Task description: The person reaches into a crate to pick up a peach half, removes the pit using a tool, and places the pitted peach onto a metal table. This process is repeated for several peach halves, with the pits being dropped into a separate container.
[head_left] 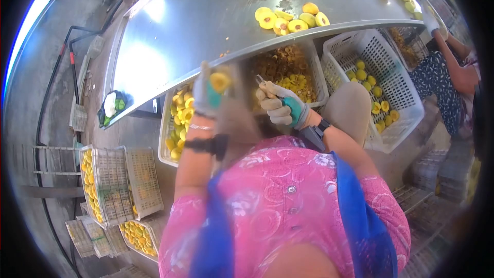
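Perching above left hand [207, 98]: fruit half [220, 81]

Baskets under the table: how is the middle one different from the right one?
The middle basket holds mostly brown scraps with some yellow pieces; the right basket holds only yellow fruit. The middle basket looks fuller; the right basket shows much bare mesh. Both are white plastic.

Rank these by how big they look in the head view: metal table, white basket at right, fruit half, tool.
1. table
2. basket
3. fruit half and tool: both small and much alike. The tool is partly hidden in the right hand, so I leave them unranked.
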The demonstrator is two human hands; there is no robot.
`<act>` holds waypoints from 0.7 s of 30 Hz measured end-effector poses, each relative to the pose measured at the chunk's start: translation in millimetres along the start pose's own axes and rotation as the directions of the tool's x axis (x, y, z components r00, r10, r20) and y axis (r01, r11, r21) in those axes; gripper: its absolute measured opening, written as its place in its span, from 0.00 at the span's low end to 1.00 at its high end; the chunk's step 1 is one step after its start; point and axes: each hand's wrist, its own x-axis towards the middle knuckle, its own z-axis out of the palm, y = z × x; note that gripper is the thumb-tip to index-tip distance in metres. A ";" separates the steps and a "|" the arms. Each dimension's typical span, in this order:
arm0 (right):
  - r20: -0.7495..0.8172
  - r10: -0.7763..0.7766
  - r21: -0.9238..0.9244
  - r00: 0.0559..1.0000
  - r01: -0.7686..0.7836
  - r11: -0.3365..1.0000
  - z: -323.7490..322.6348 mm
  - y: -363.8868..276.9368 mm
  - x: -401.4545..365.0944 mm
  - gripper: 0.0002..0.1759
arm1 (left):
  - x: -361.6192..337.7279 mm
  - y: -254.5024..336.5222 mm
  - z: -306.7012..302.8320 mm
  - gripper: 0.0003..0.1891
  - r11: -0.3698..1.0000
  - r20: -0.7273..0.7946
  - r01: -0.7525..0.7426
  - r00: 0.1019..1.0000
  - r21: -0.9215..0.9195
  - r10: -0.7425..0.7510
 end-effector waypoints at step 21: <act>-0.326 -0.272 -0.121 0.905 0.246 0.962 -24.6 -18.9 4.7 0.20 | 187.0 -30.9 160.6 0.40 -0.060 0.132 -0.125 0.981 0.990 0.139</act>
